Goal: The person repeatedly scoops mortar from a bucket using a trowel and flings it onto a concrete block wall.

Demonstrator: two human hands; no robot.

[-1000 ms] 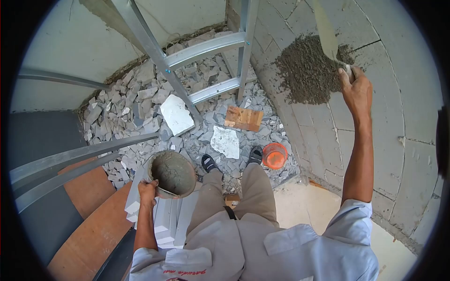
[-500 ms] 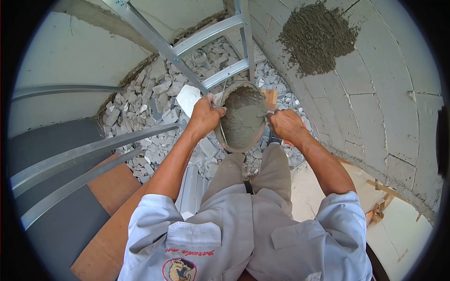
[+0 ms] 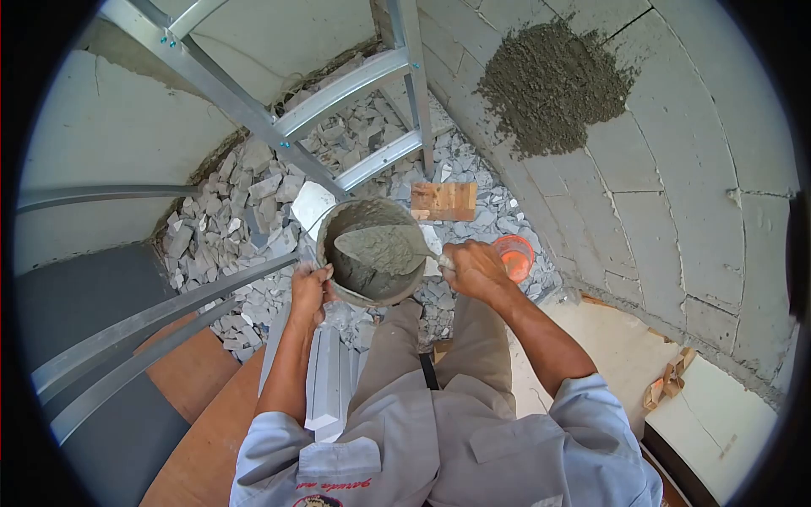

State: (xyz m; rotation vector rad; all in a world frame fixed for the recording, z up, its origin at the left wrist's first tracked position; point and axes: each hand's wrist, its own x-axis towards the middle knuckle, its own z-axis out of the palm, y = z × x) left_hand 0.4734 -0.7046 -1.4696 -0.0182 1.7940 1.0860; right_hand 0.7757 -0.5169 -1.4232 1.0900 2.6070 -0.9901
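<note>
A round bucket (image 3: 368, 212) of wet grey mortar is in front of my legs. My left hand (image 3: 310, 294) is closed on the bucket's left side at the rim. In my right hand (image 3: 476, 269) is the handle of a trowel (image 3: 412, 246), fingers wrapped round it. The trowel's pointed blade lies over the bucket's mouth, with a heap of mortar (image 3: 378, 247) on it. Farther up to the right, a rough patch of mortar (image 3: 557, 89) covers part of the grey block wall (image 3: 676, 228).
An aluminium ladder (image 3: 359, 83) stands ahead among broken rubble (image 3: 253, 198). A wooden piece (image 3: 444, 201) and an orange container (image 3: 515, 256) lie beyond my right hand. Metal channels (image 3: 169, 308) and brown boards (image 3: 198, 431) are at the left. A pale board (image 3: 583, 338) lies at the right.
The bucket has moved left and lower in view, tipped less toward me. The trowel blade now shows, raised with mortar on it. My left hand grips lower on the bucket's side.
</note>
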